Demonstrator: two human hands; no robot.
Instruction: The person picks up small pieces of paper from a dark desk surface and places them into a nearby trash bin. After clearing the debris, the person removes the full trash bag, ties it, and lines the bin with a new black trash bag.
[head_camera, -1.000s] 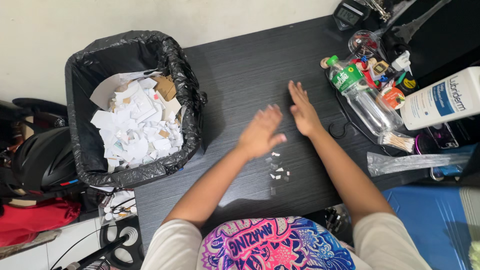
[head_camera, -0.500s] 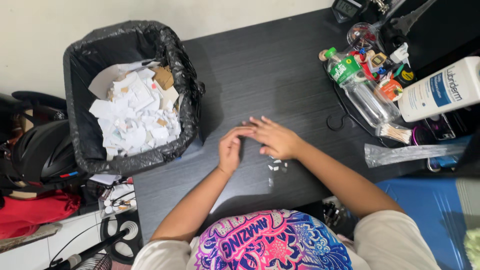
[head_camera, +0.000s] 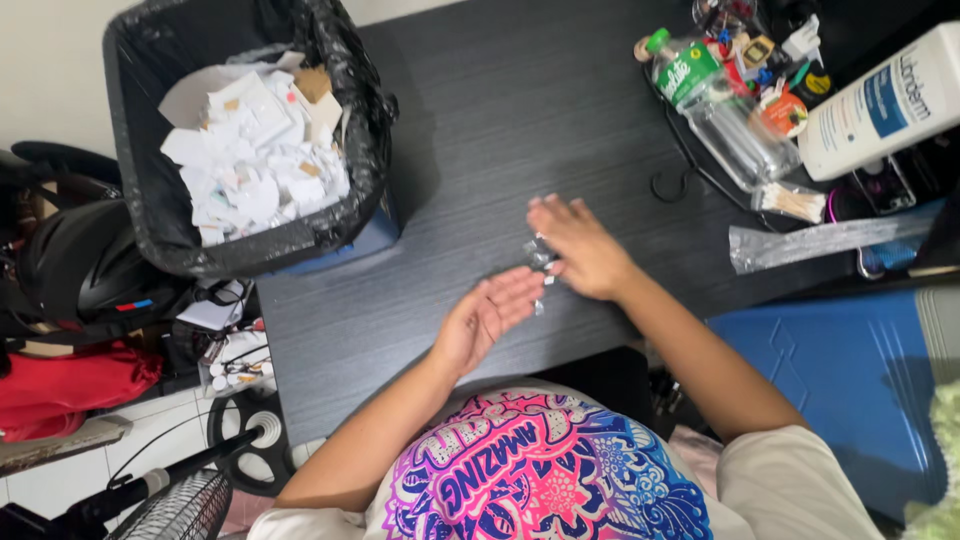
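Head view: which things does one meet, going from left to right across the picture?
Black helmet → lined bin of paper scraps → left hand → right hand → clear plastic bottle → white lotion bottle.

Small white and grey paper scraps (head_camera: 541, 258) partly hidden under right hand (head_camera: 583, 247) near front edge of dark wood-grain desk (head_camera: 520, 110); count unreadable. White lotion bottle (head_camera: 880, 100) cut off by right edge. Black-lined waste bin (head_camera: 150, 190) clipped at top edge. Clutter at far right corner too small to sort.
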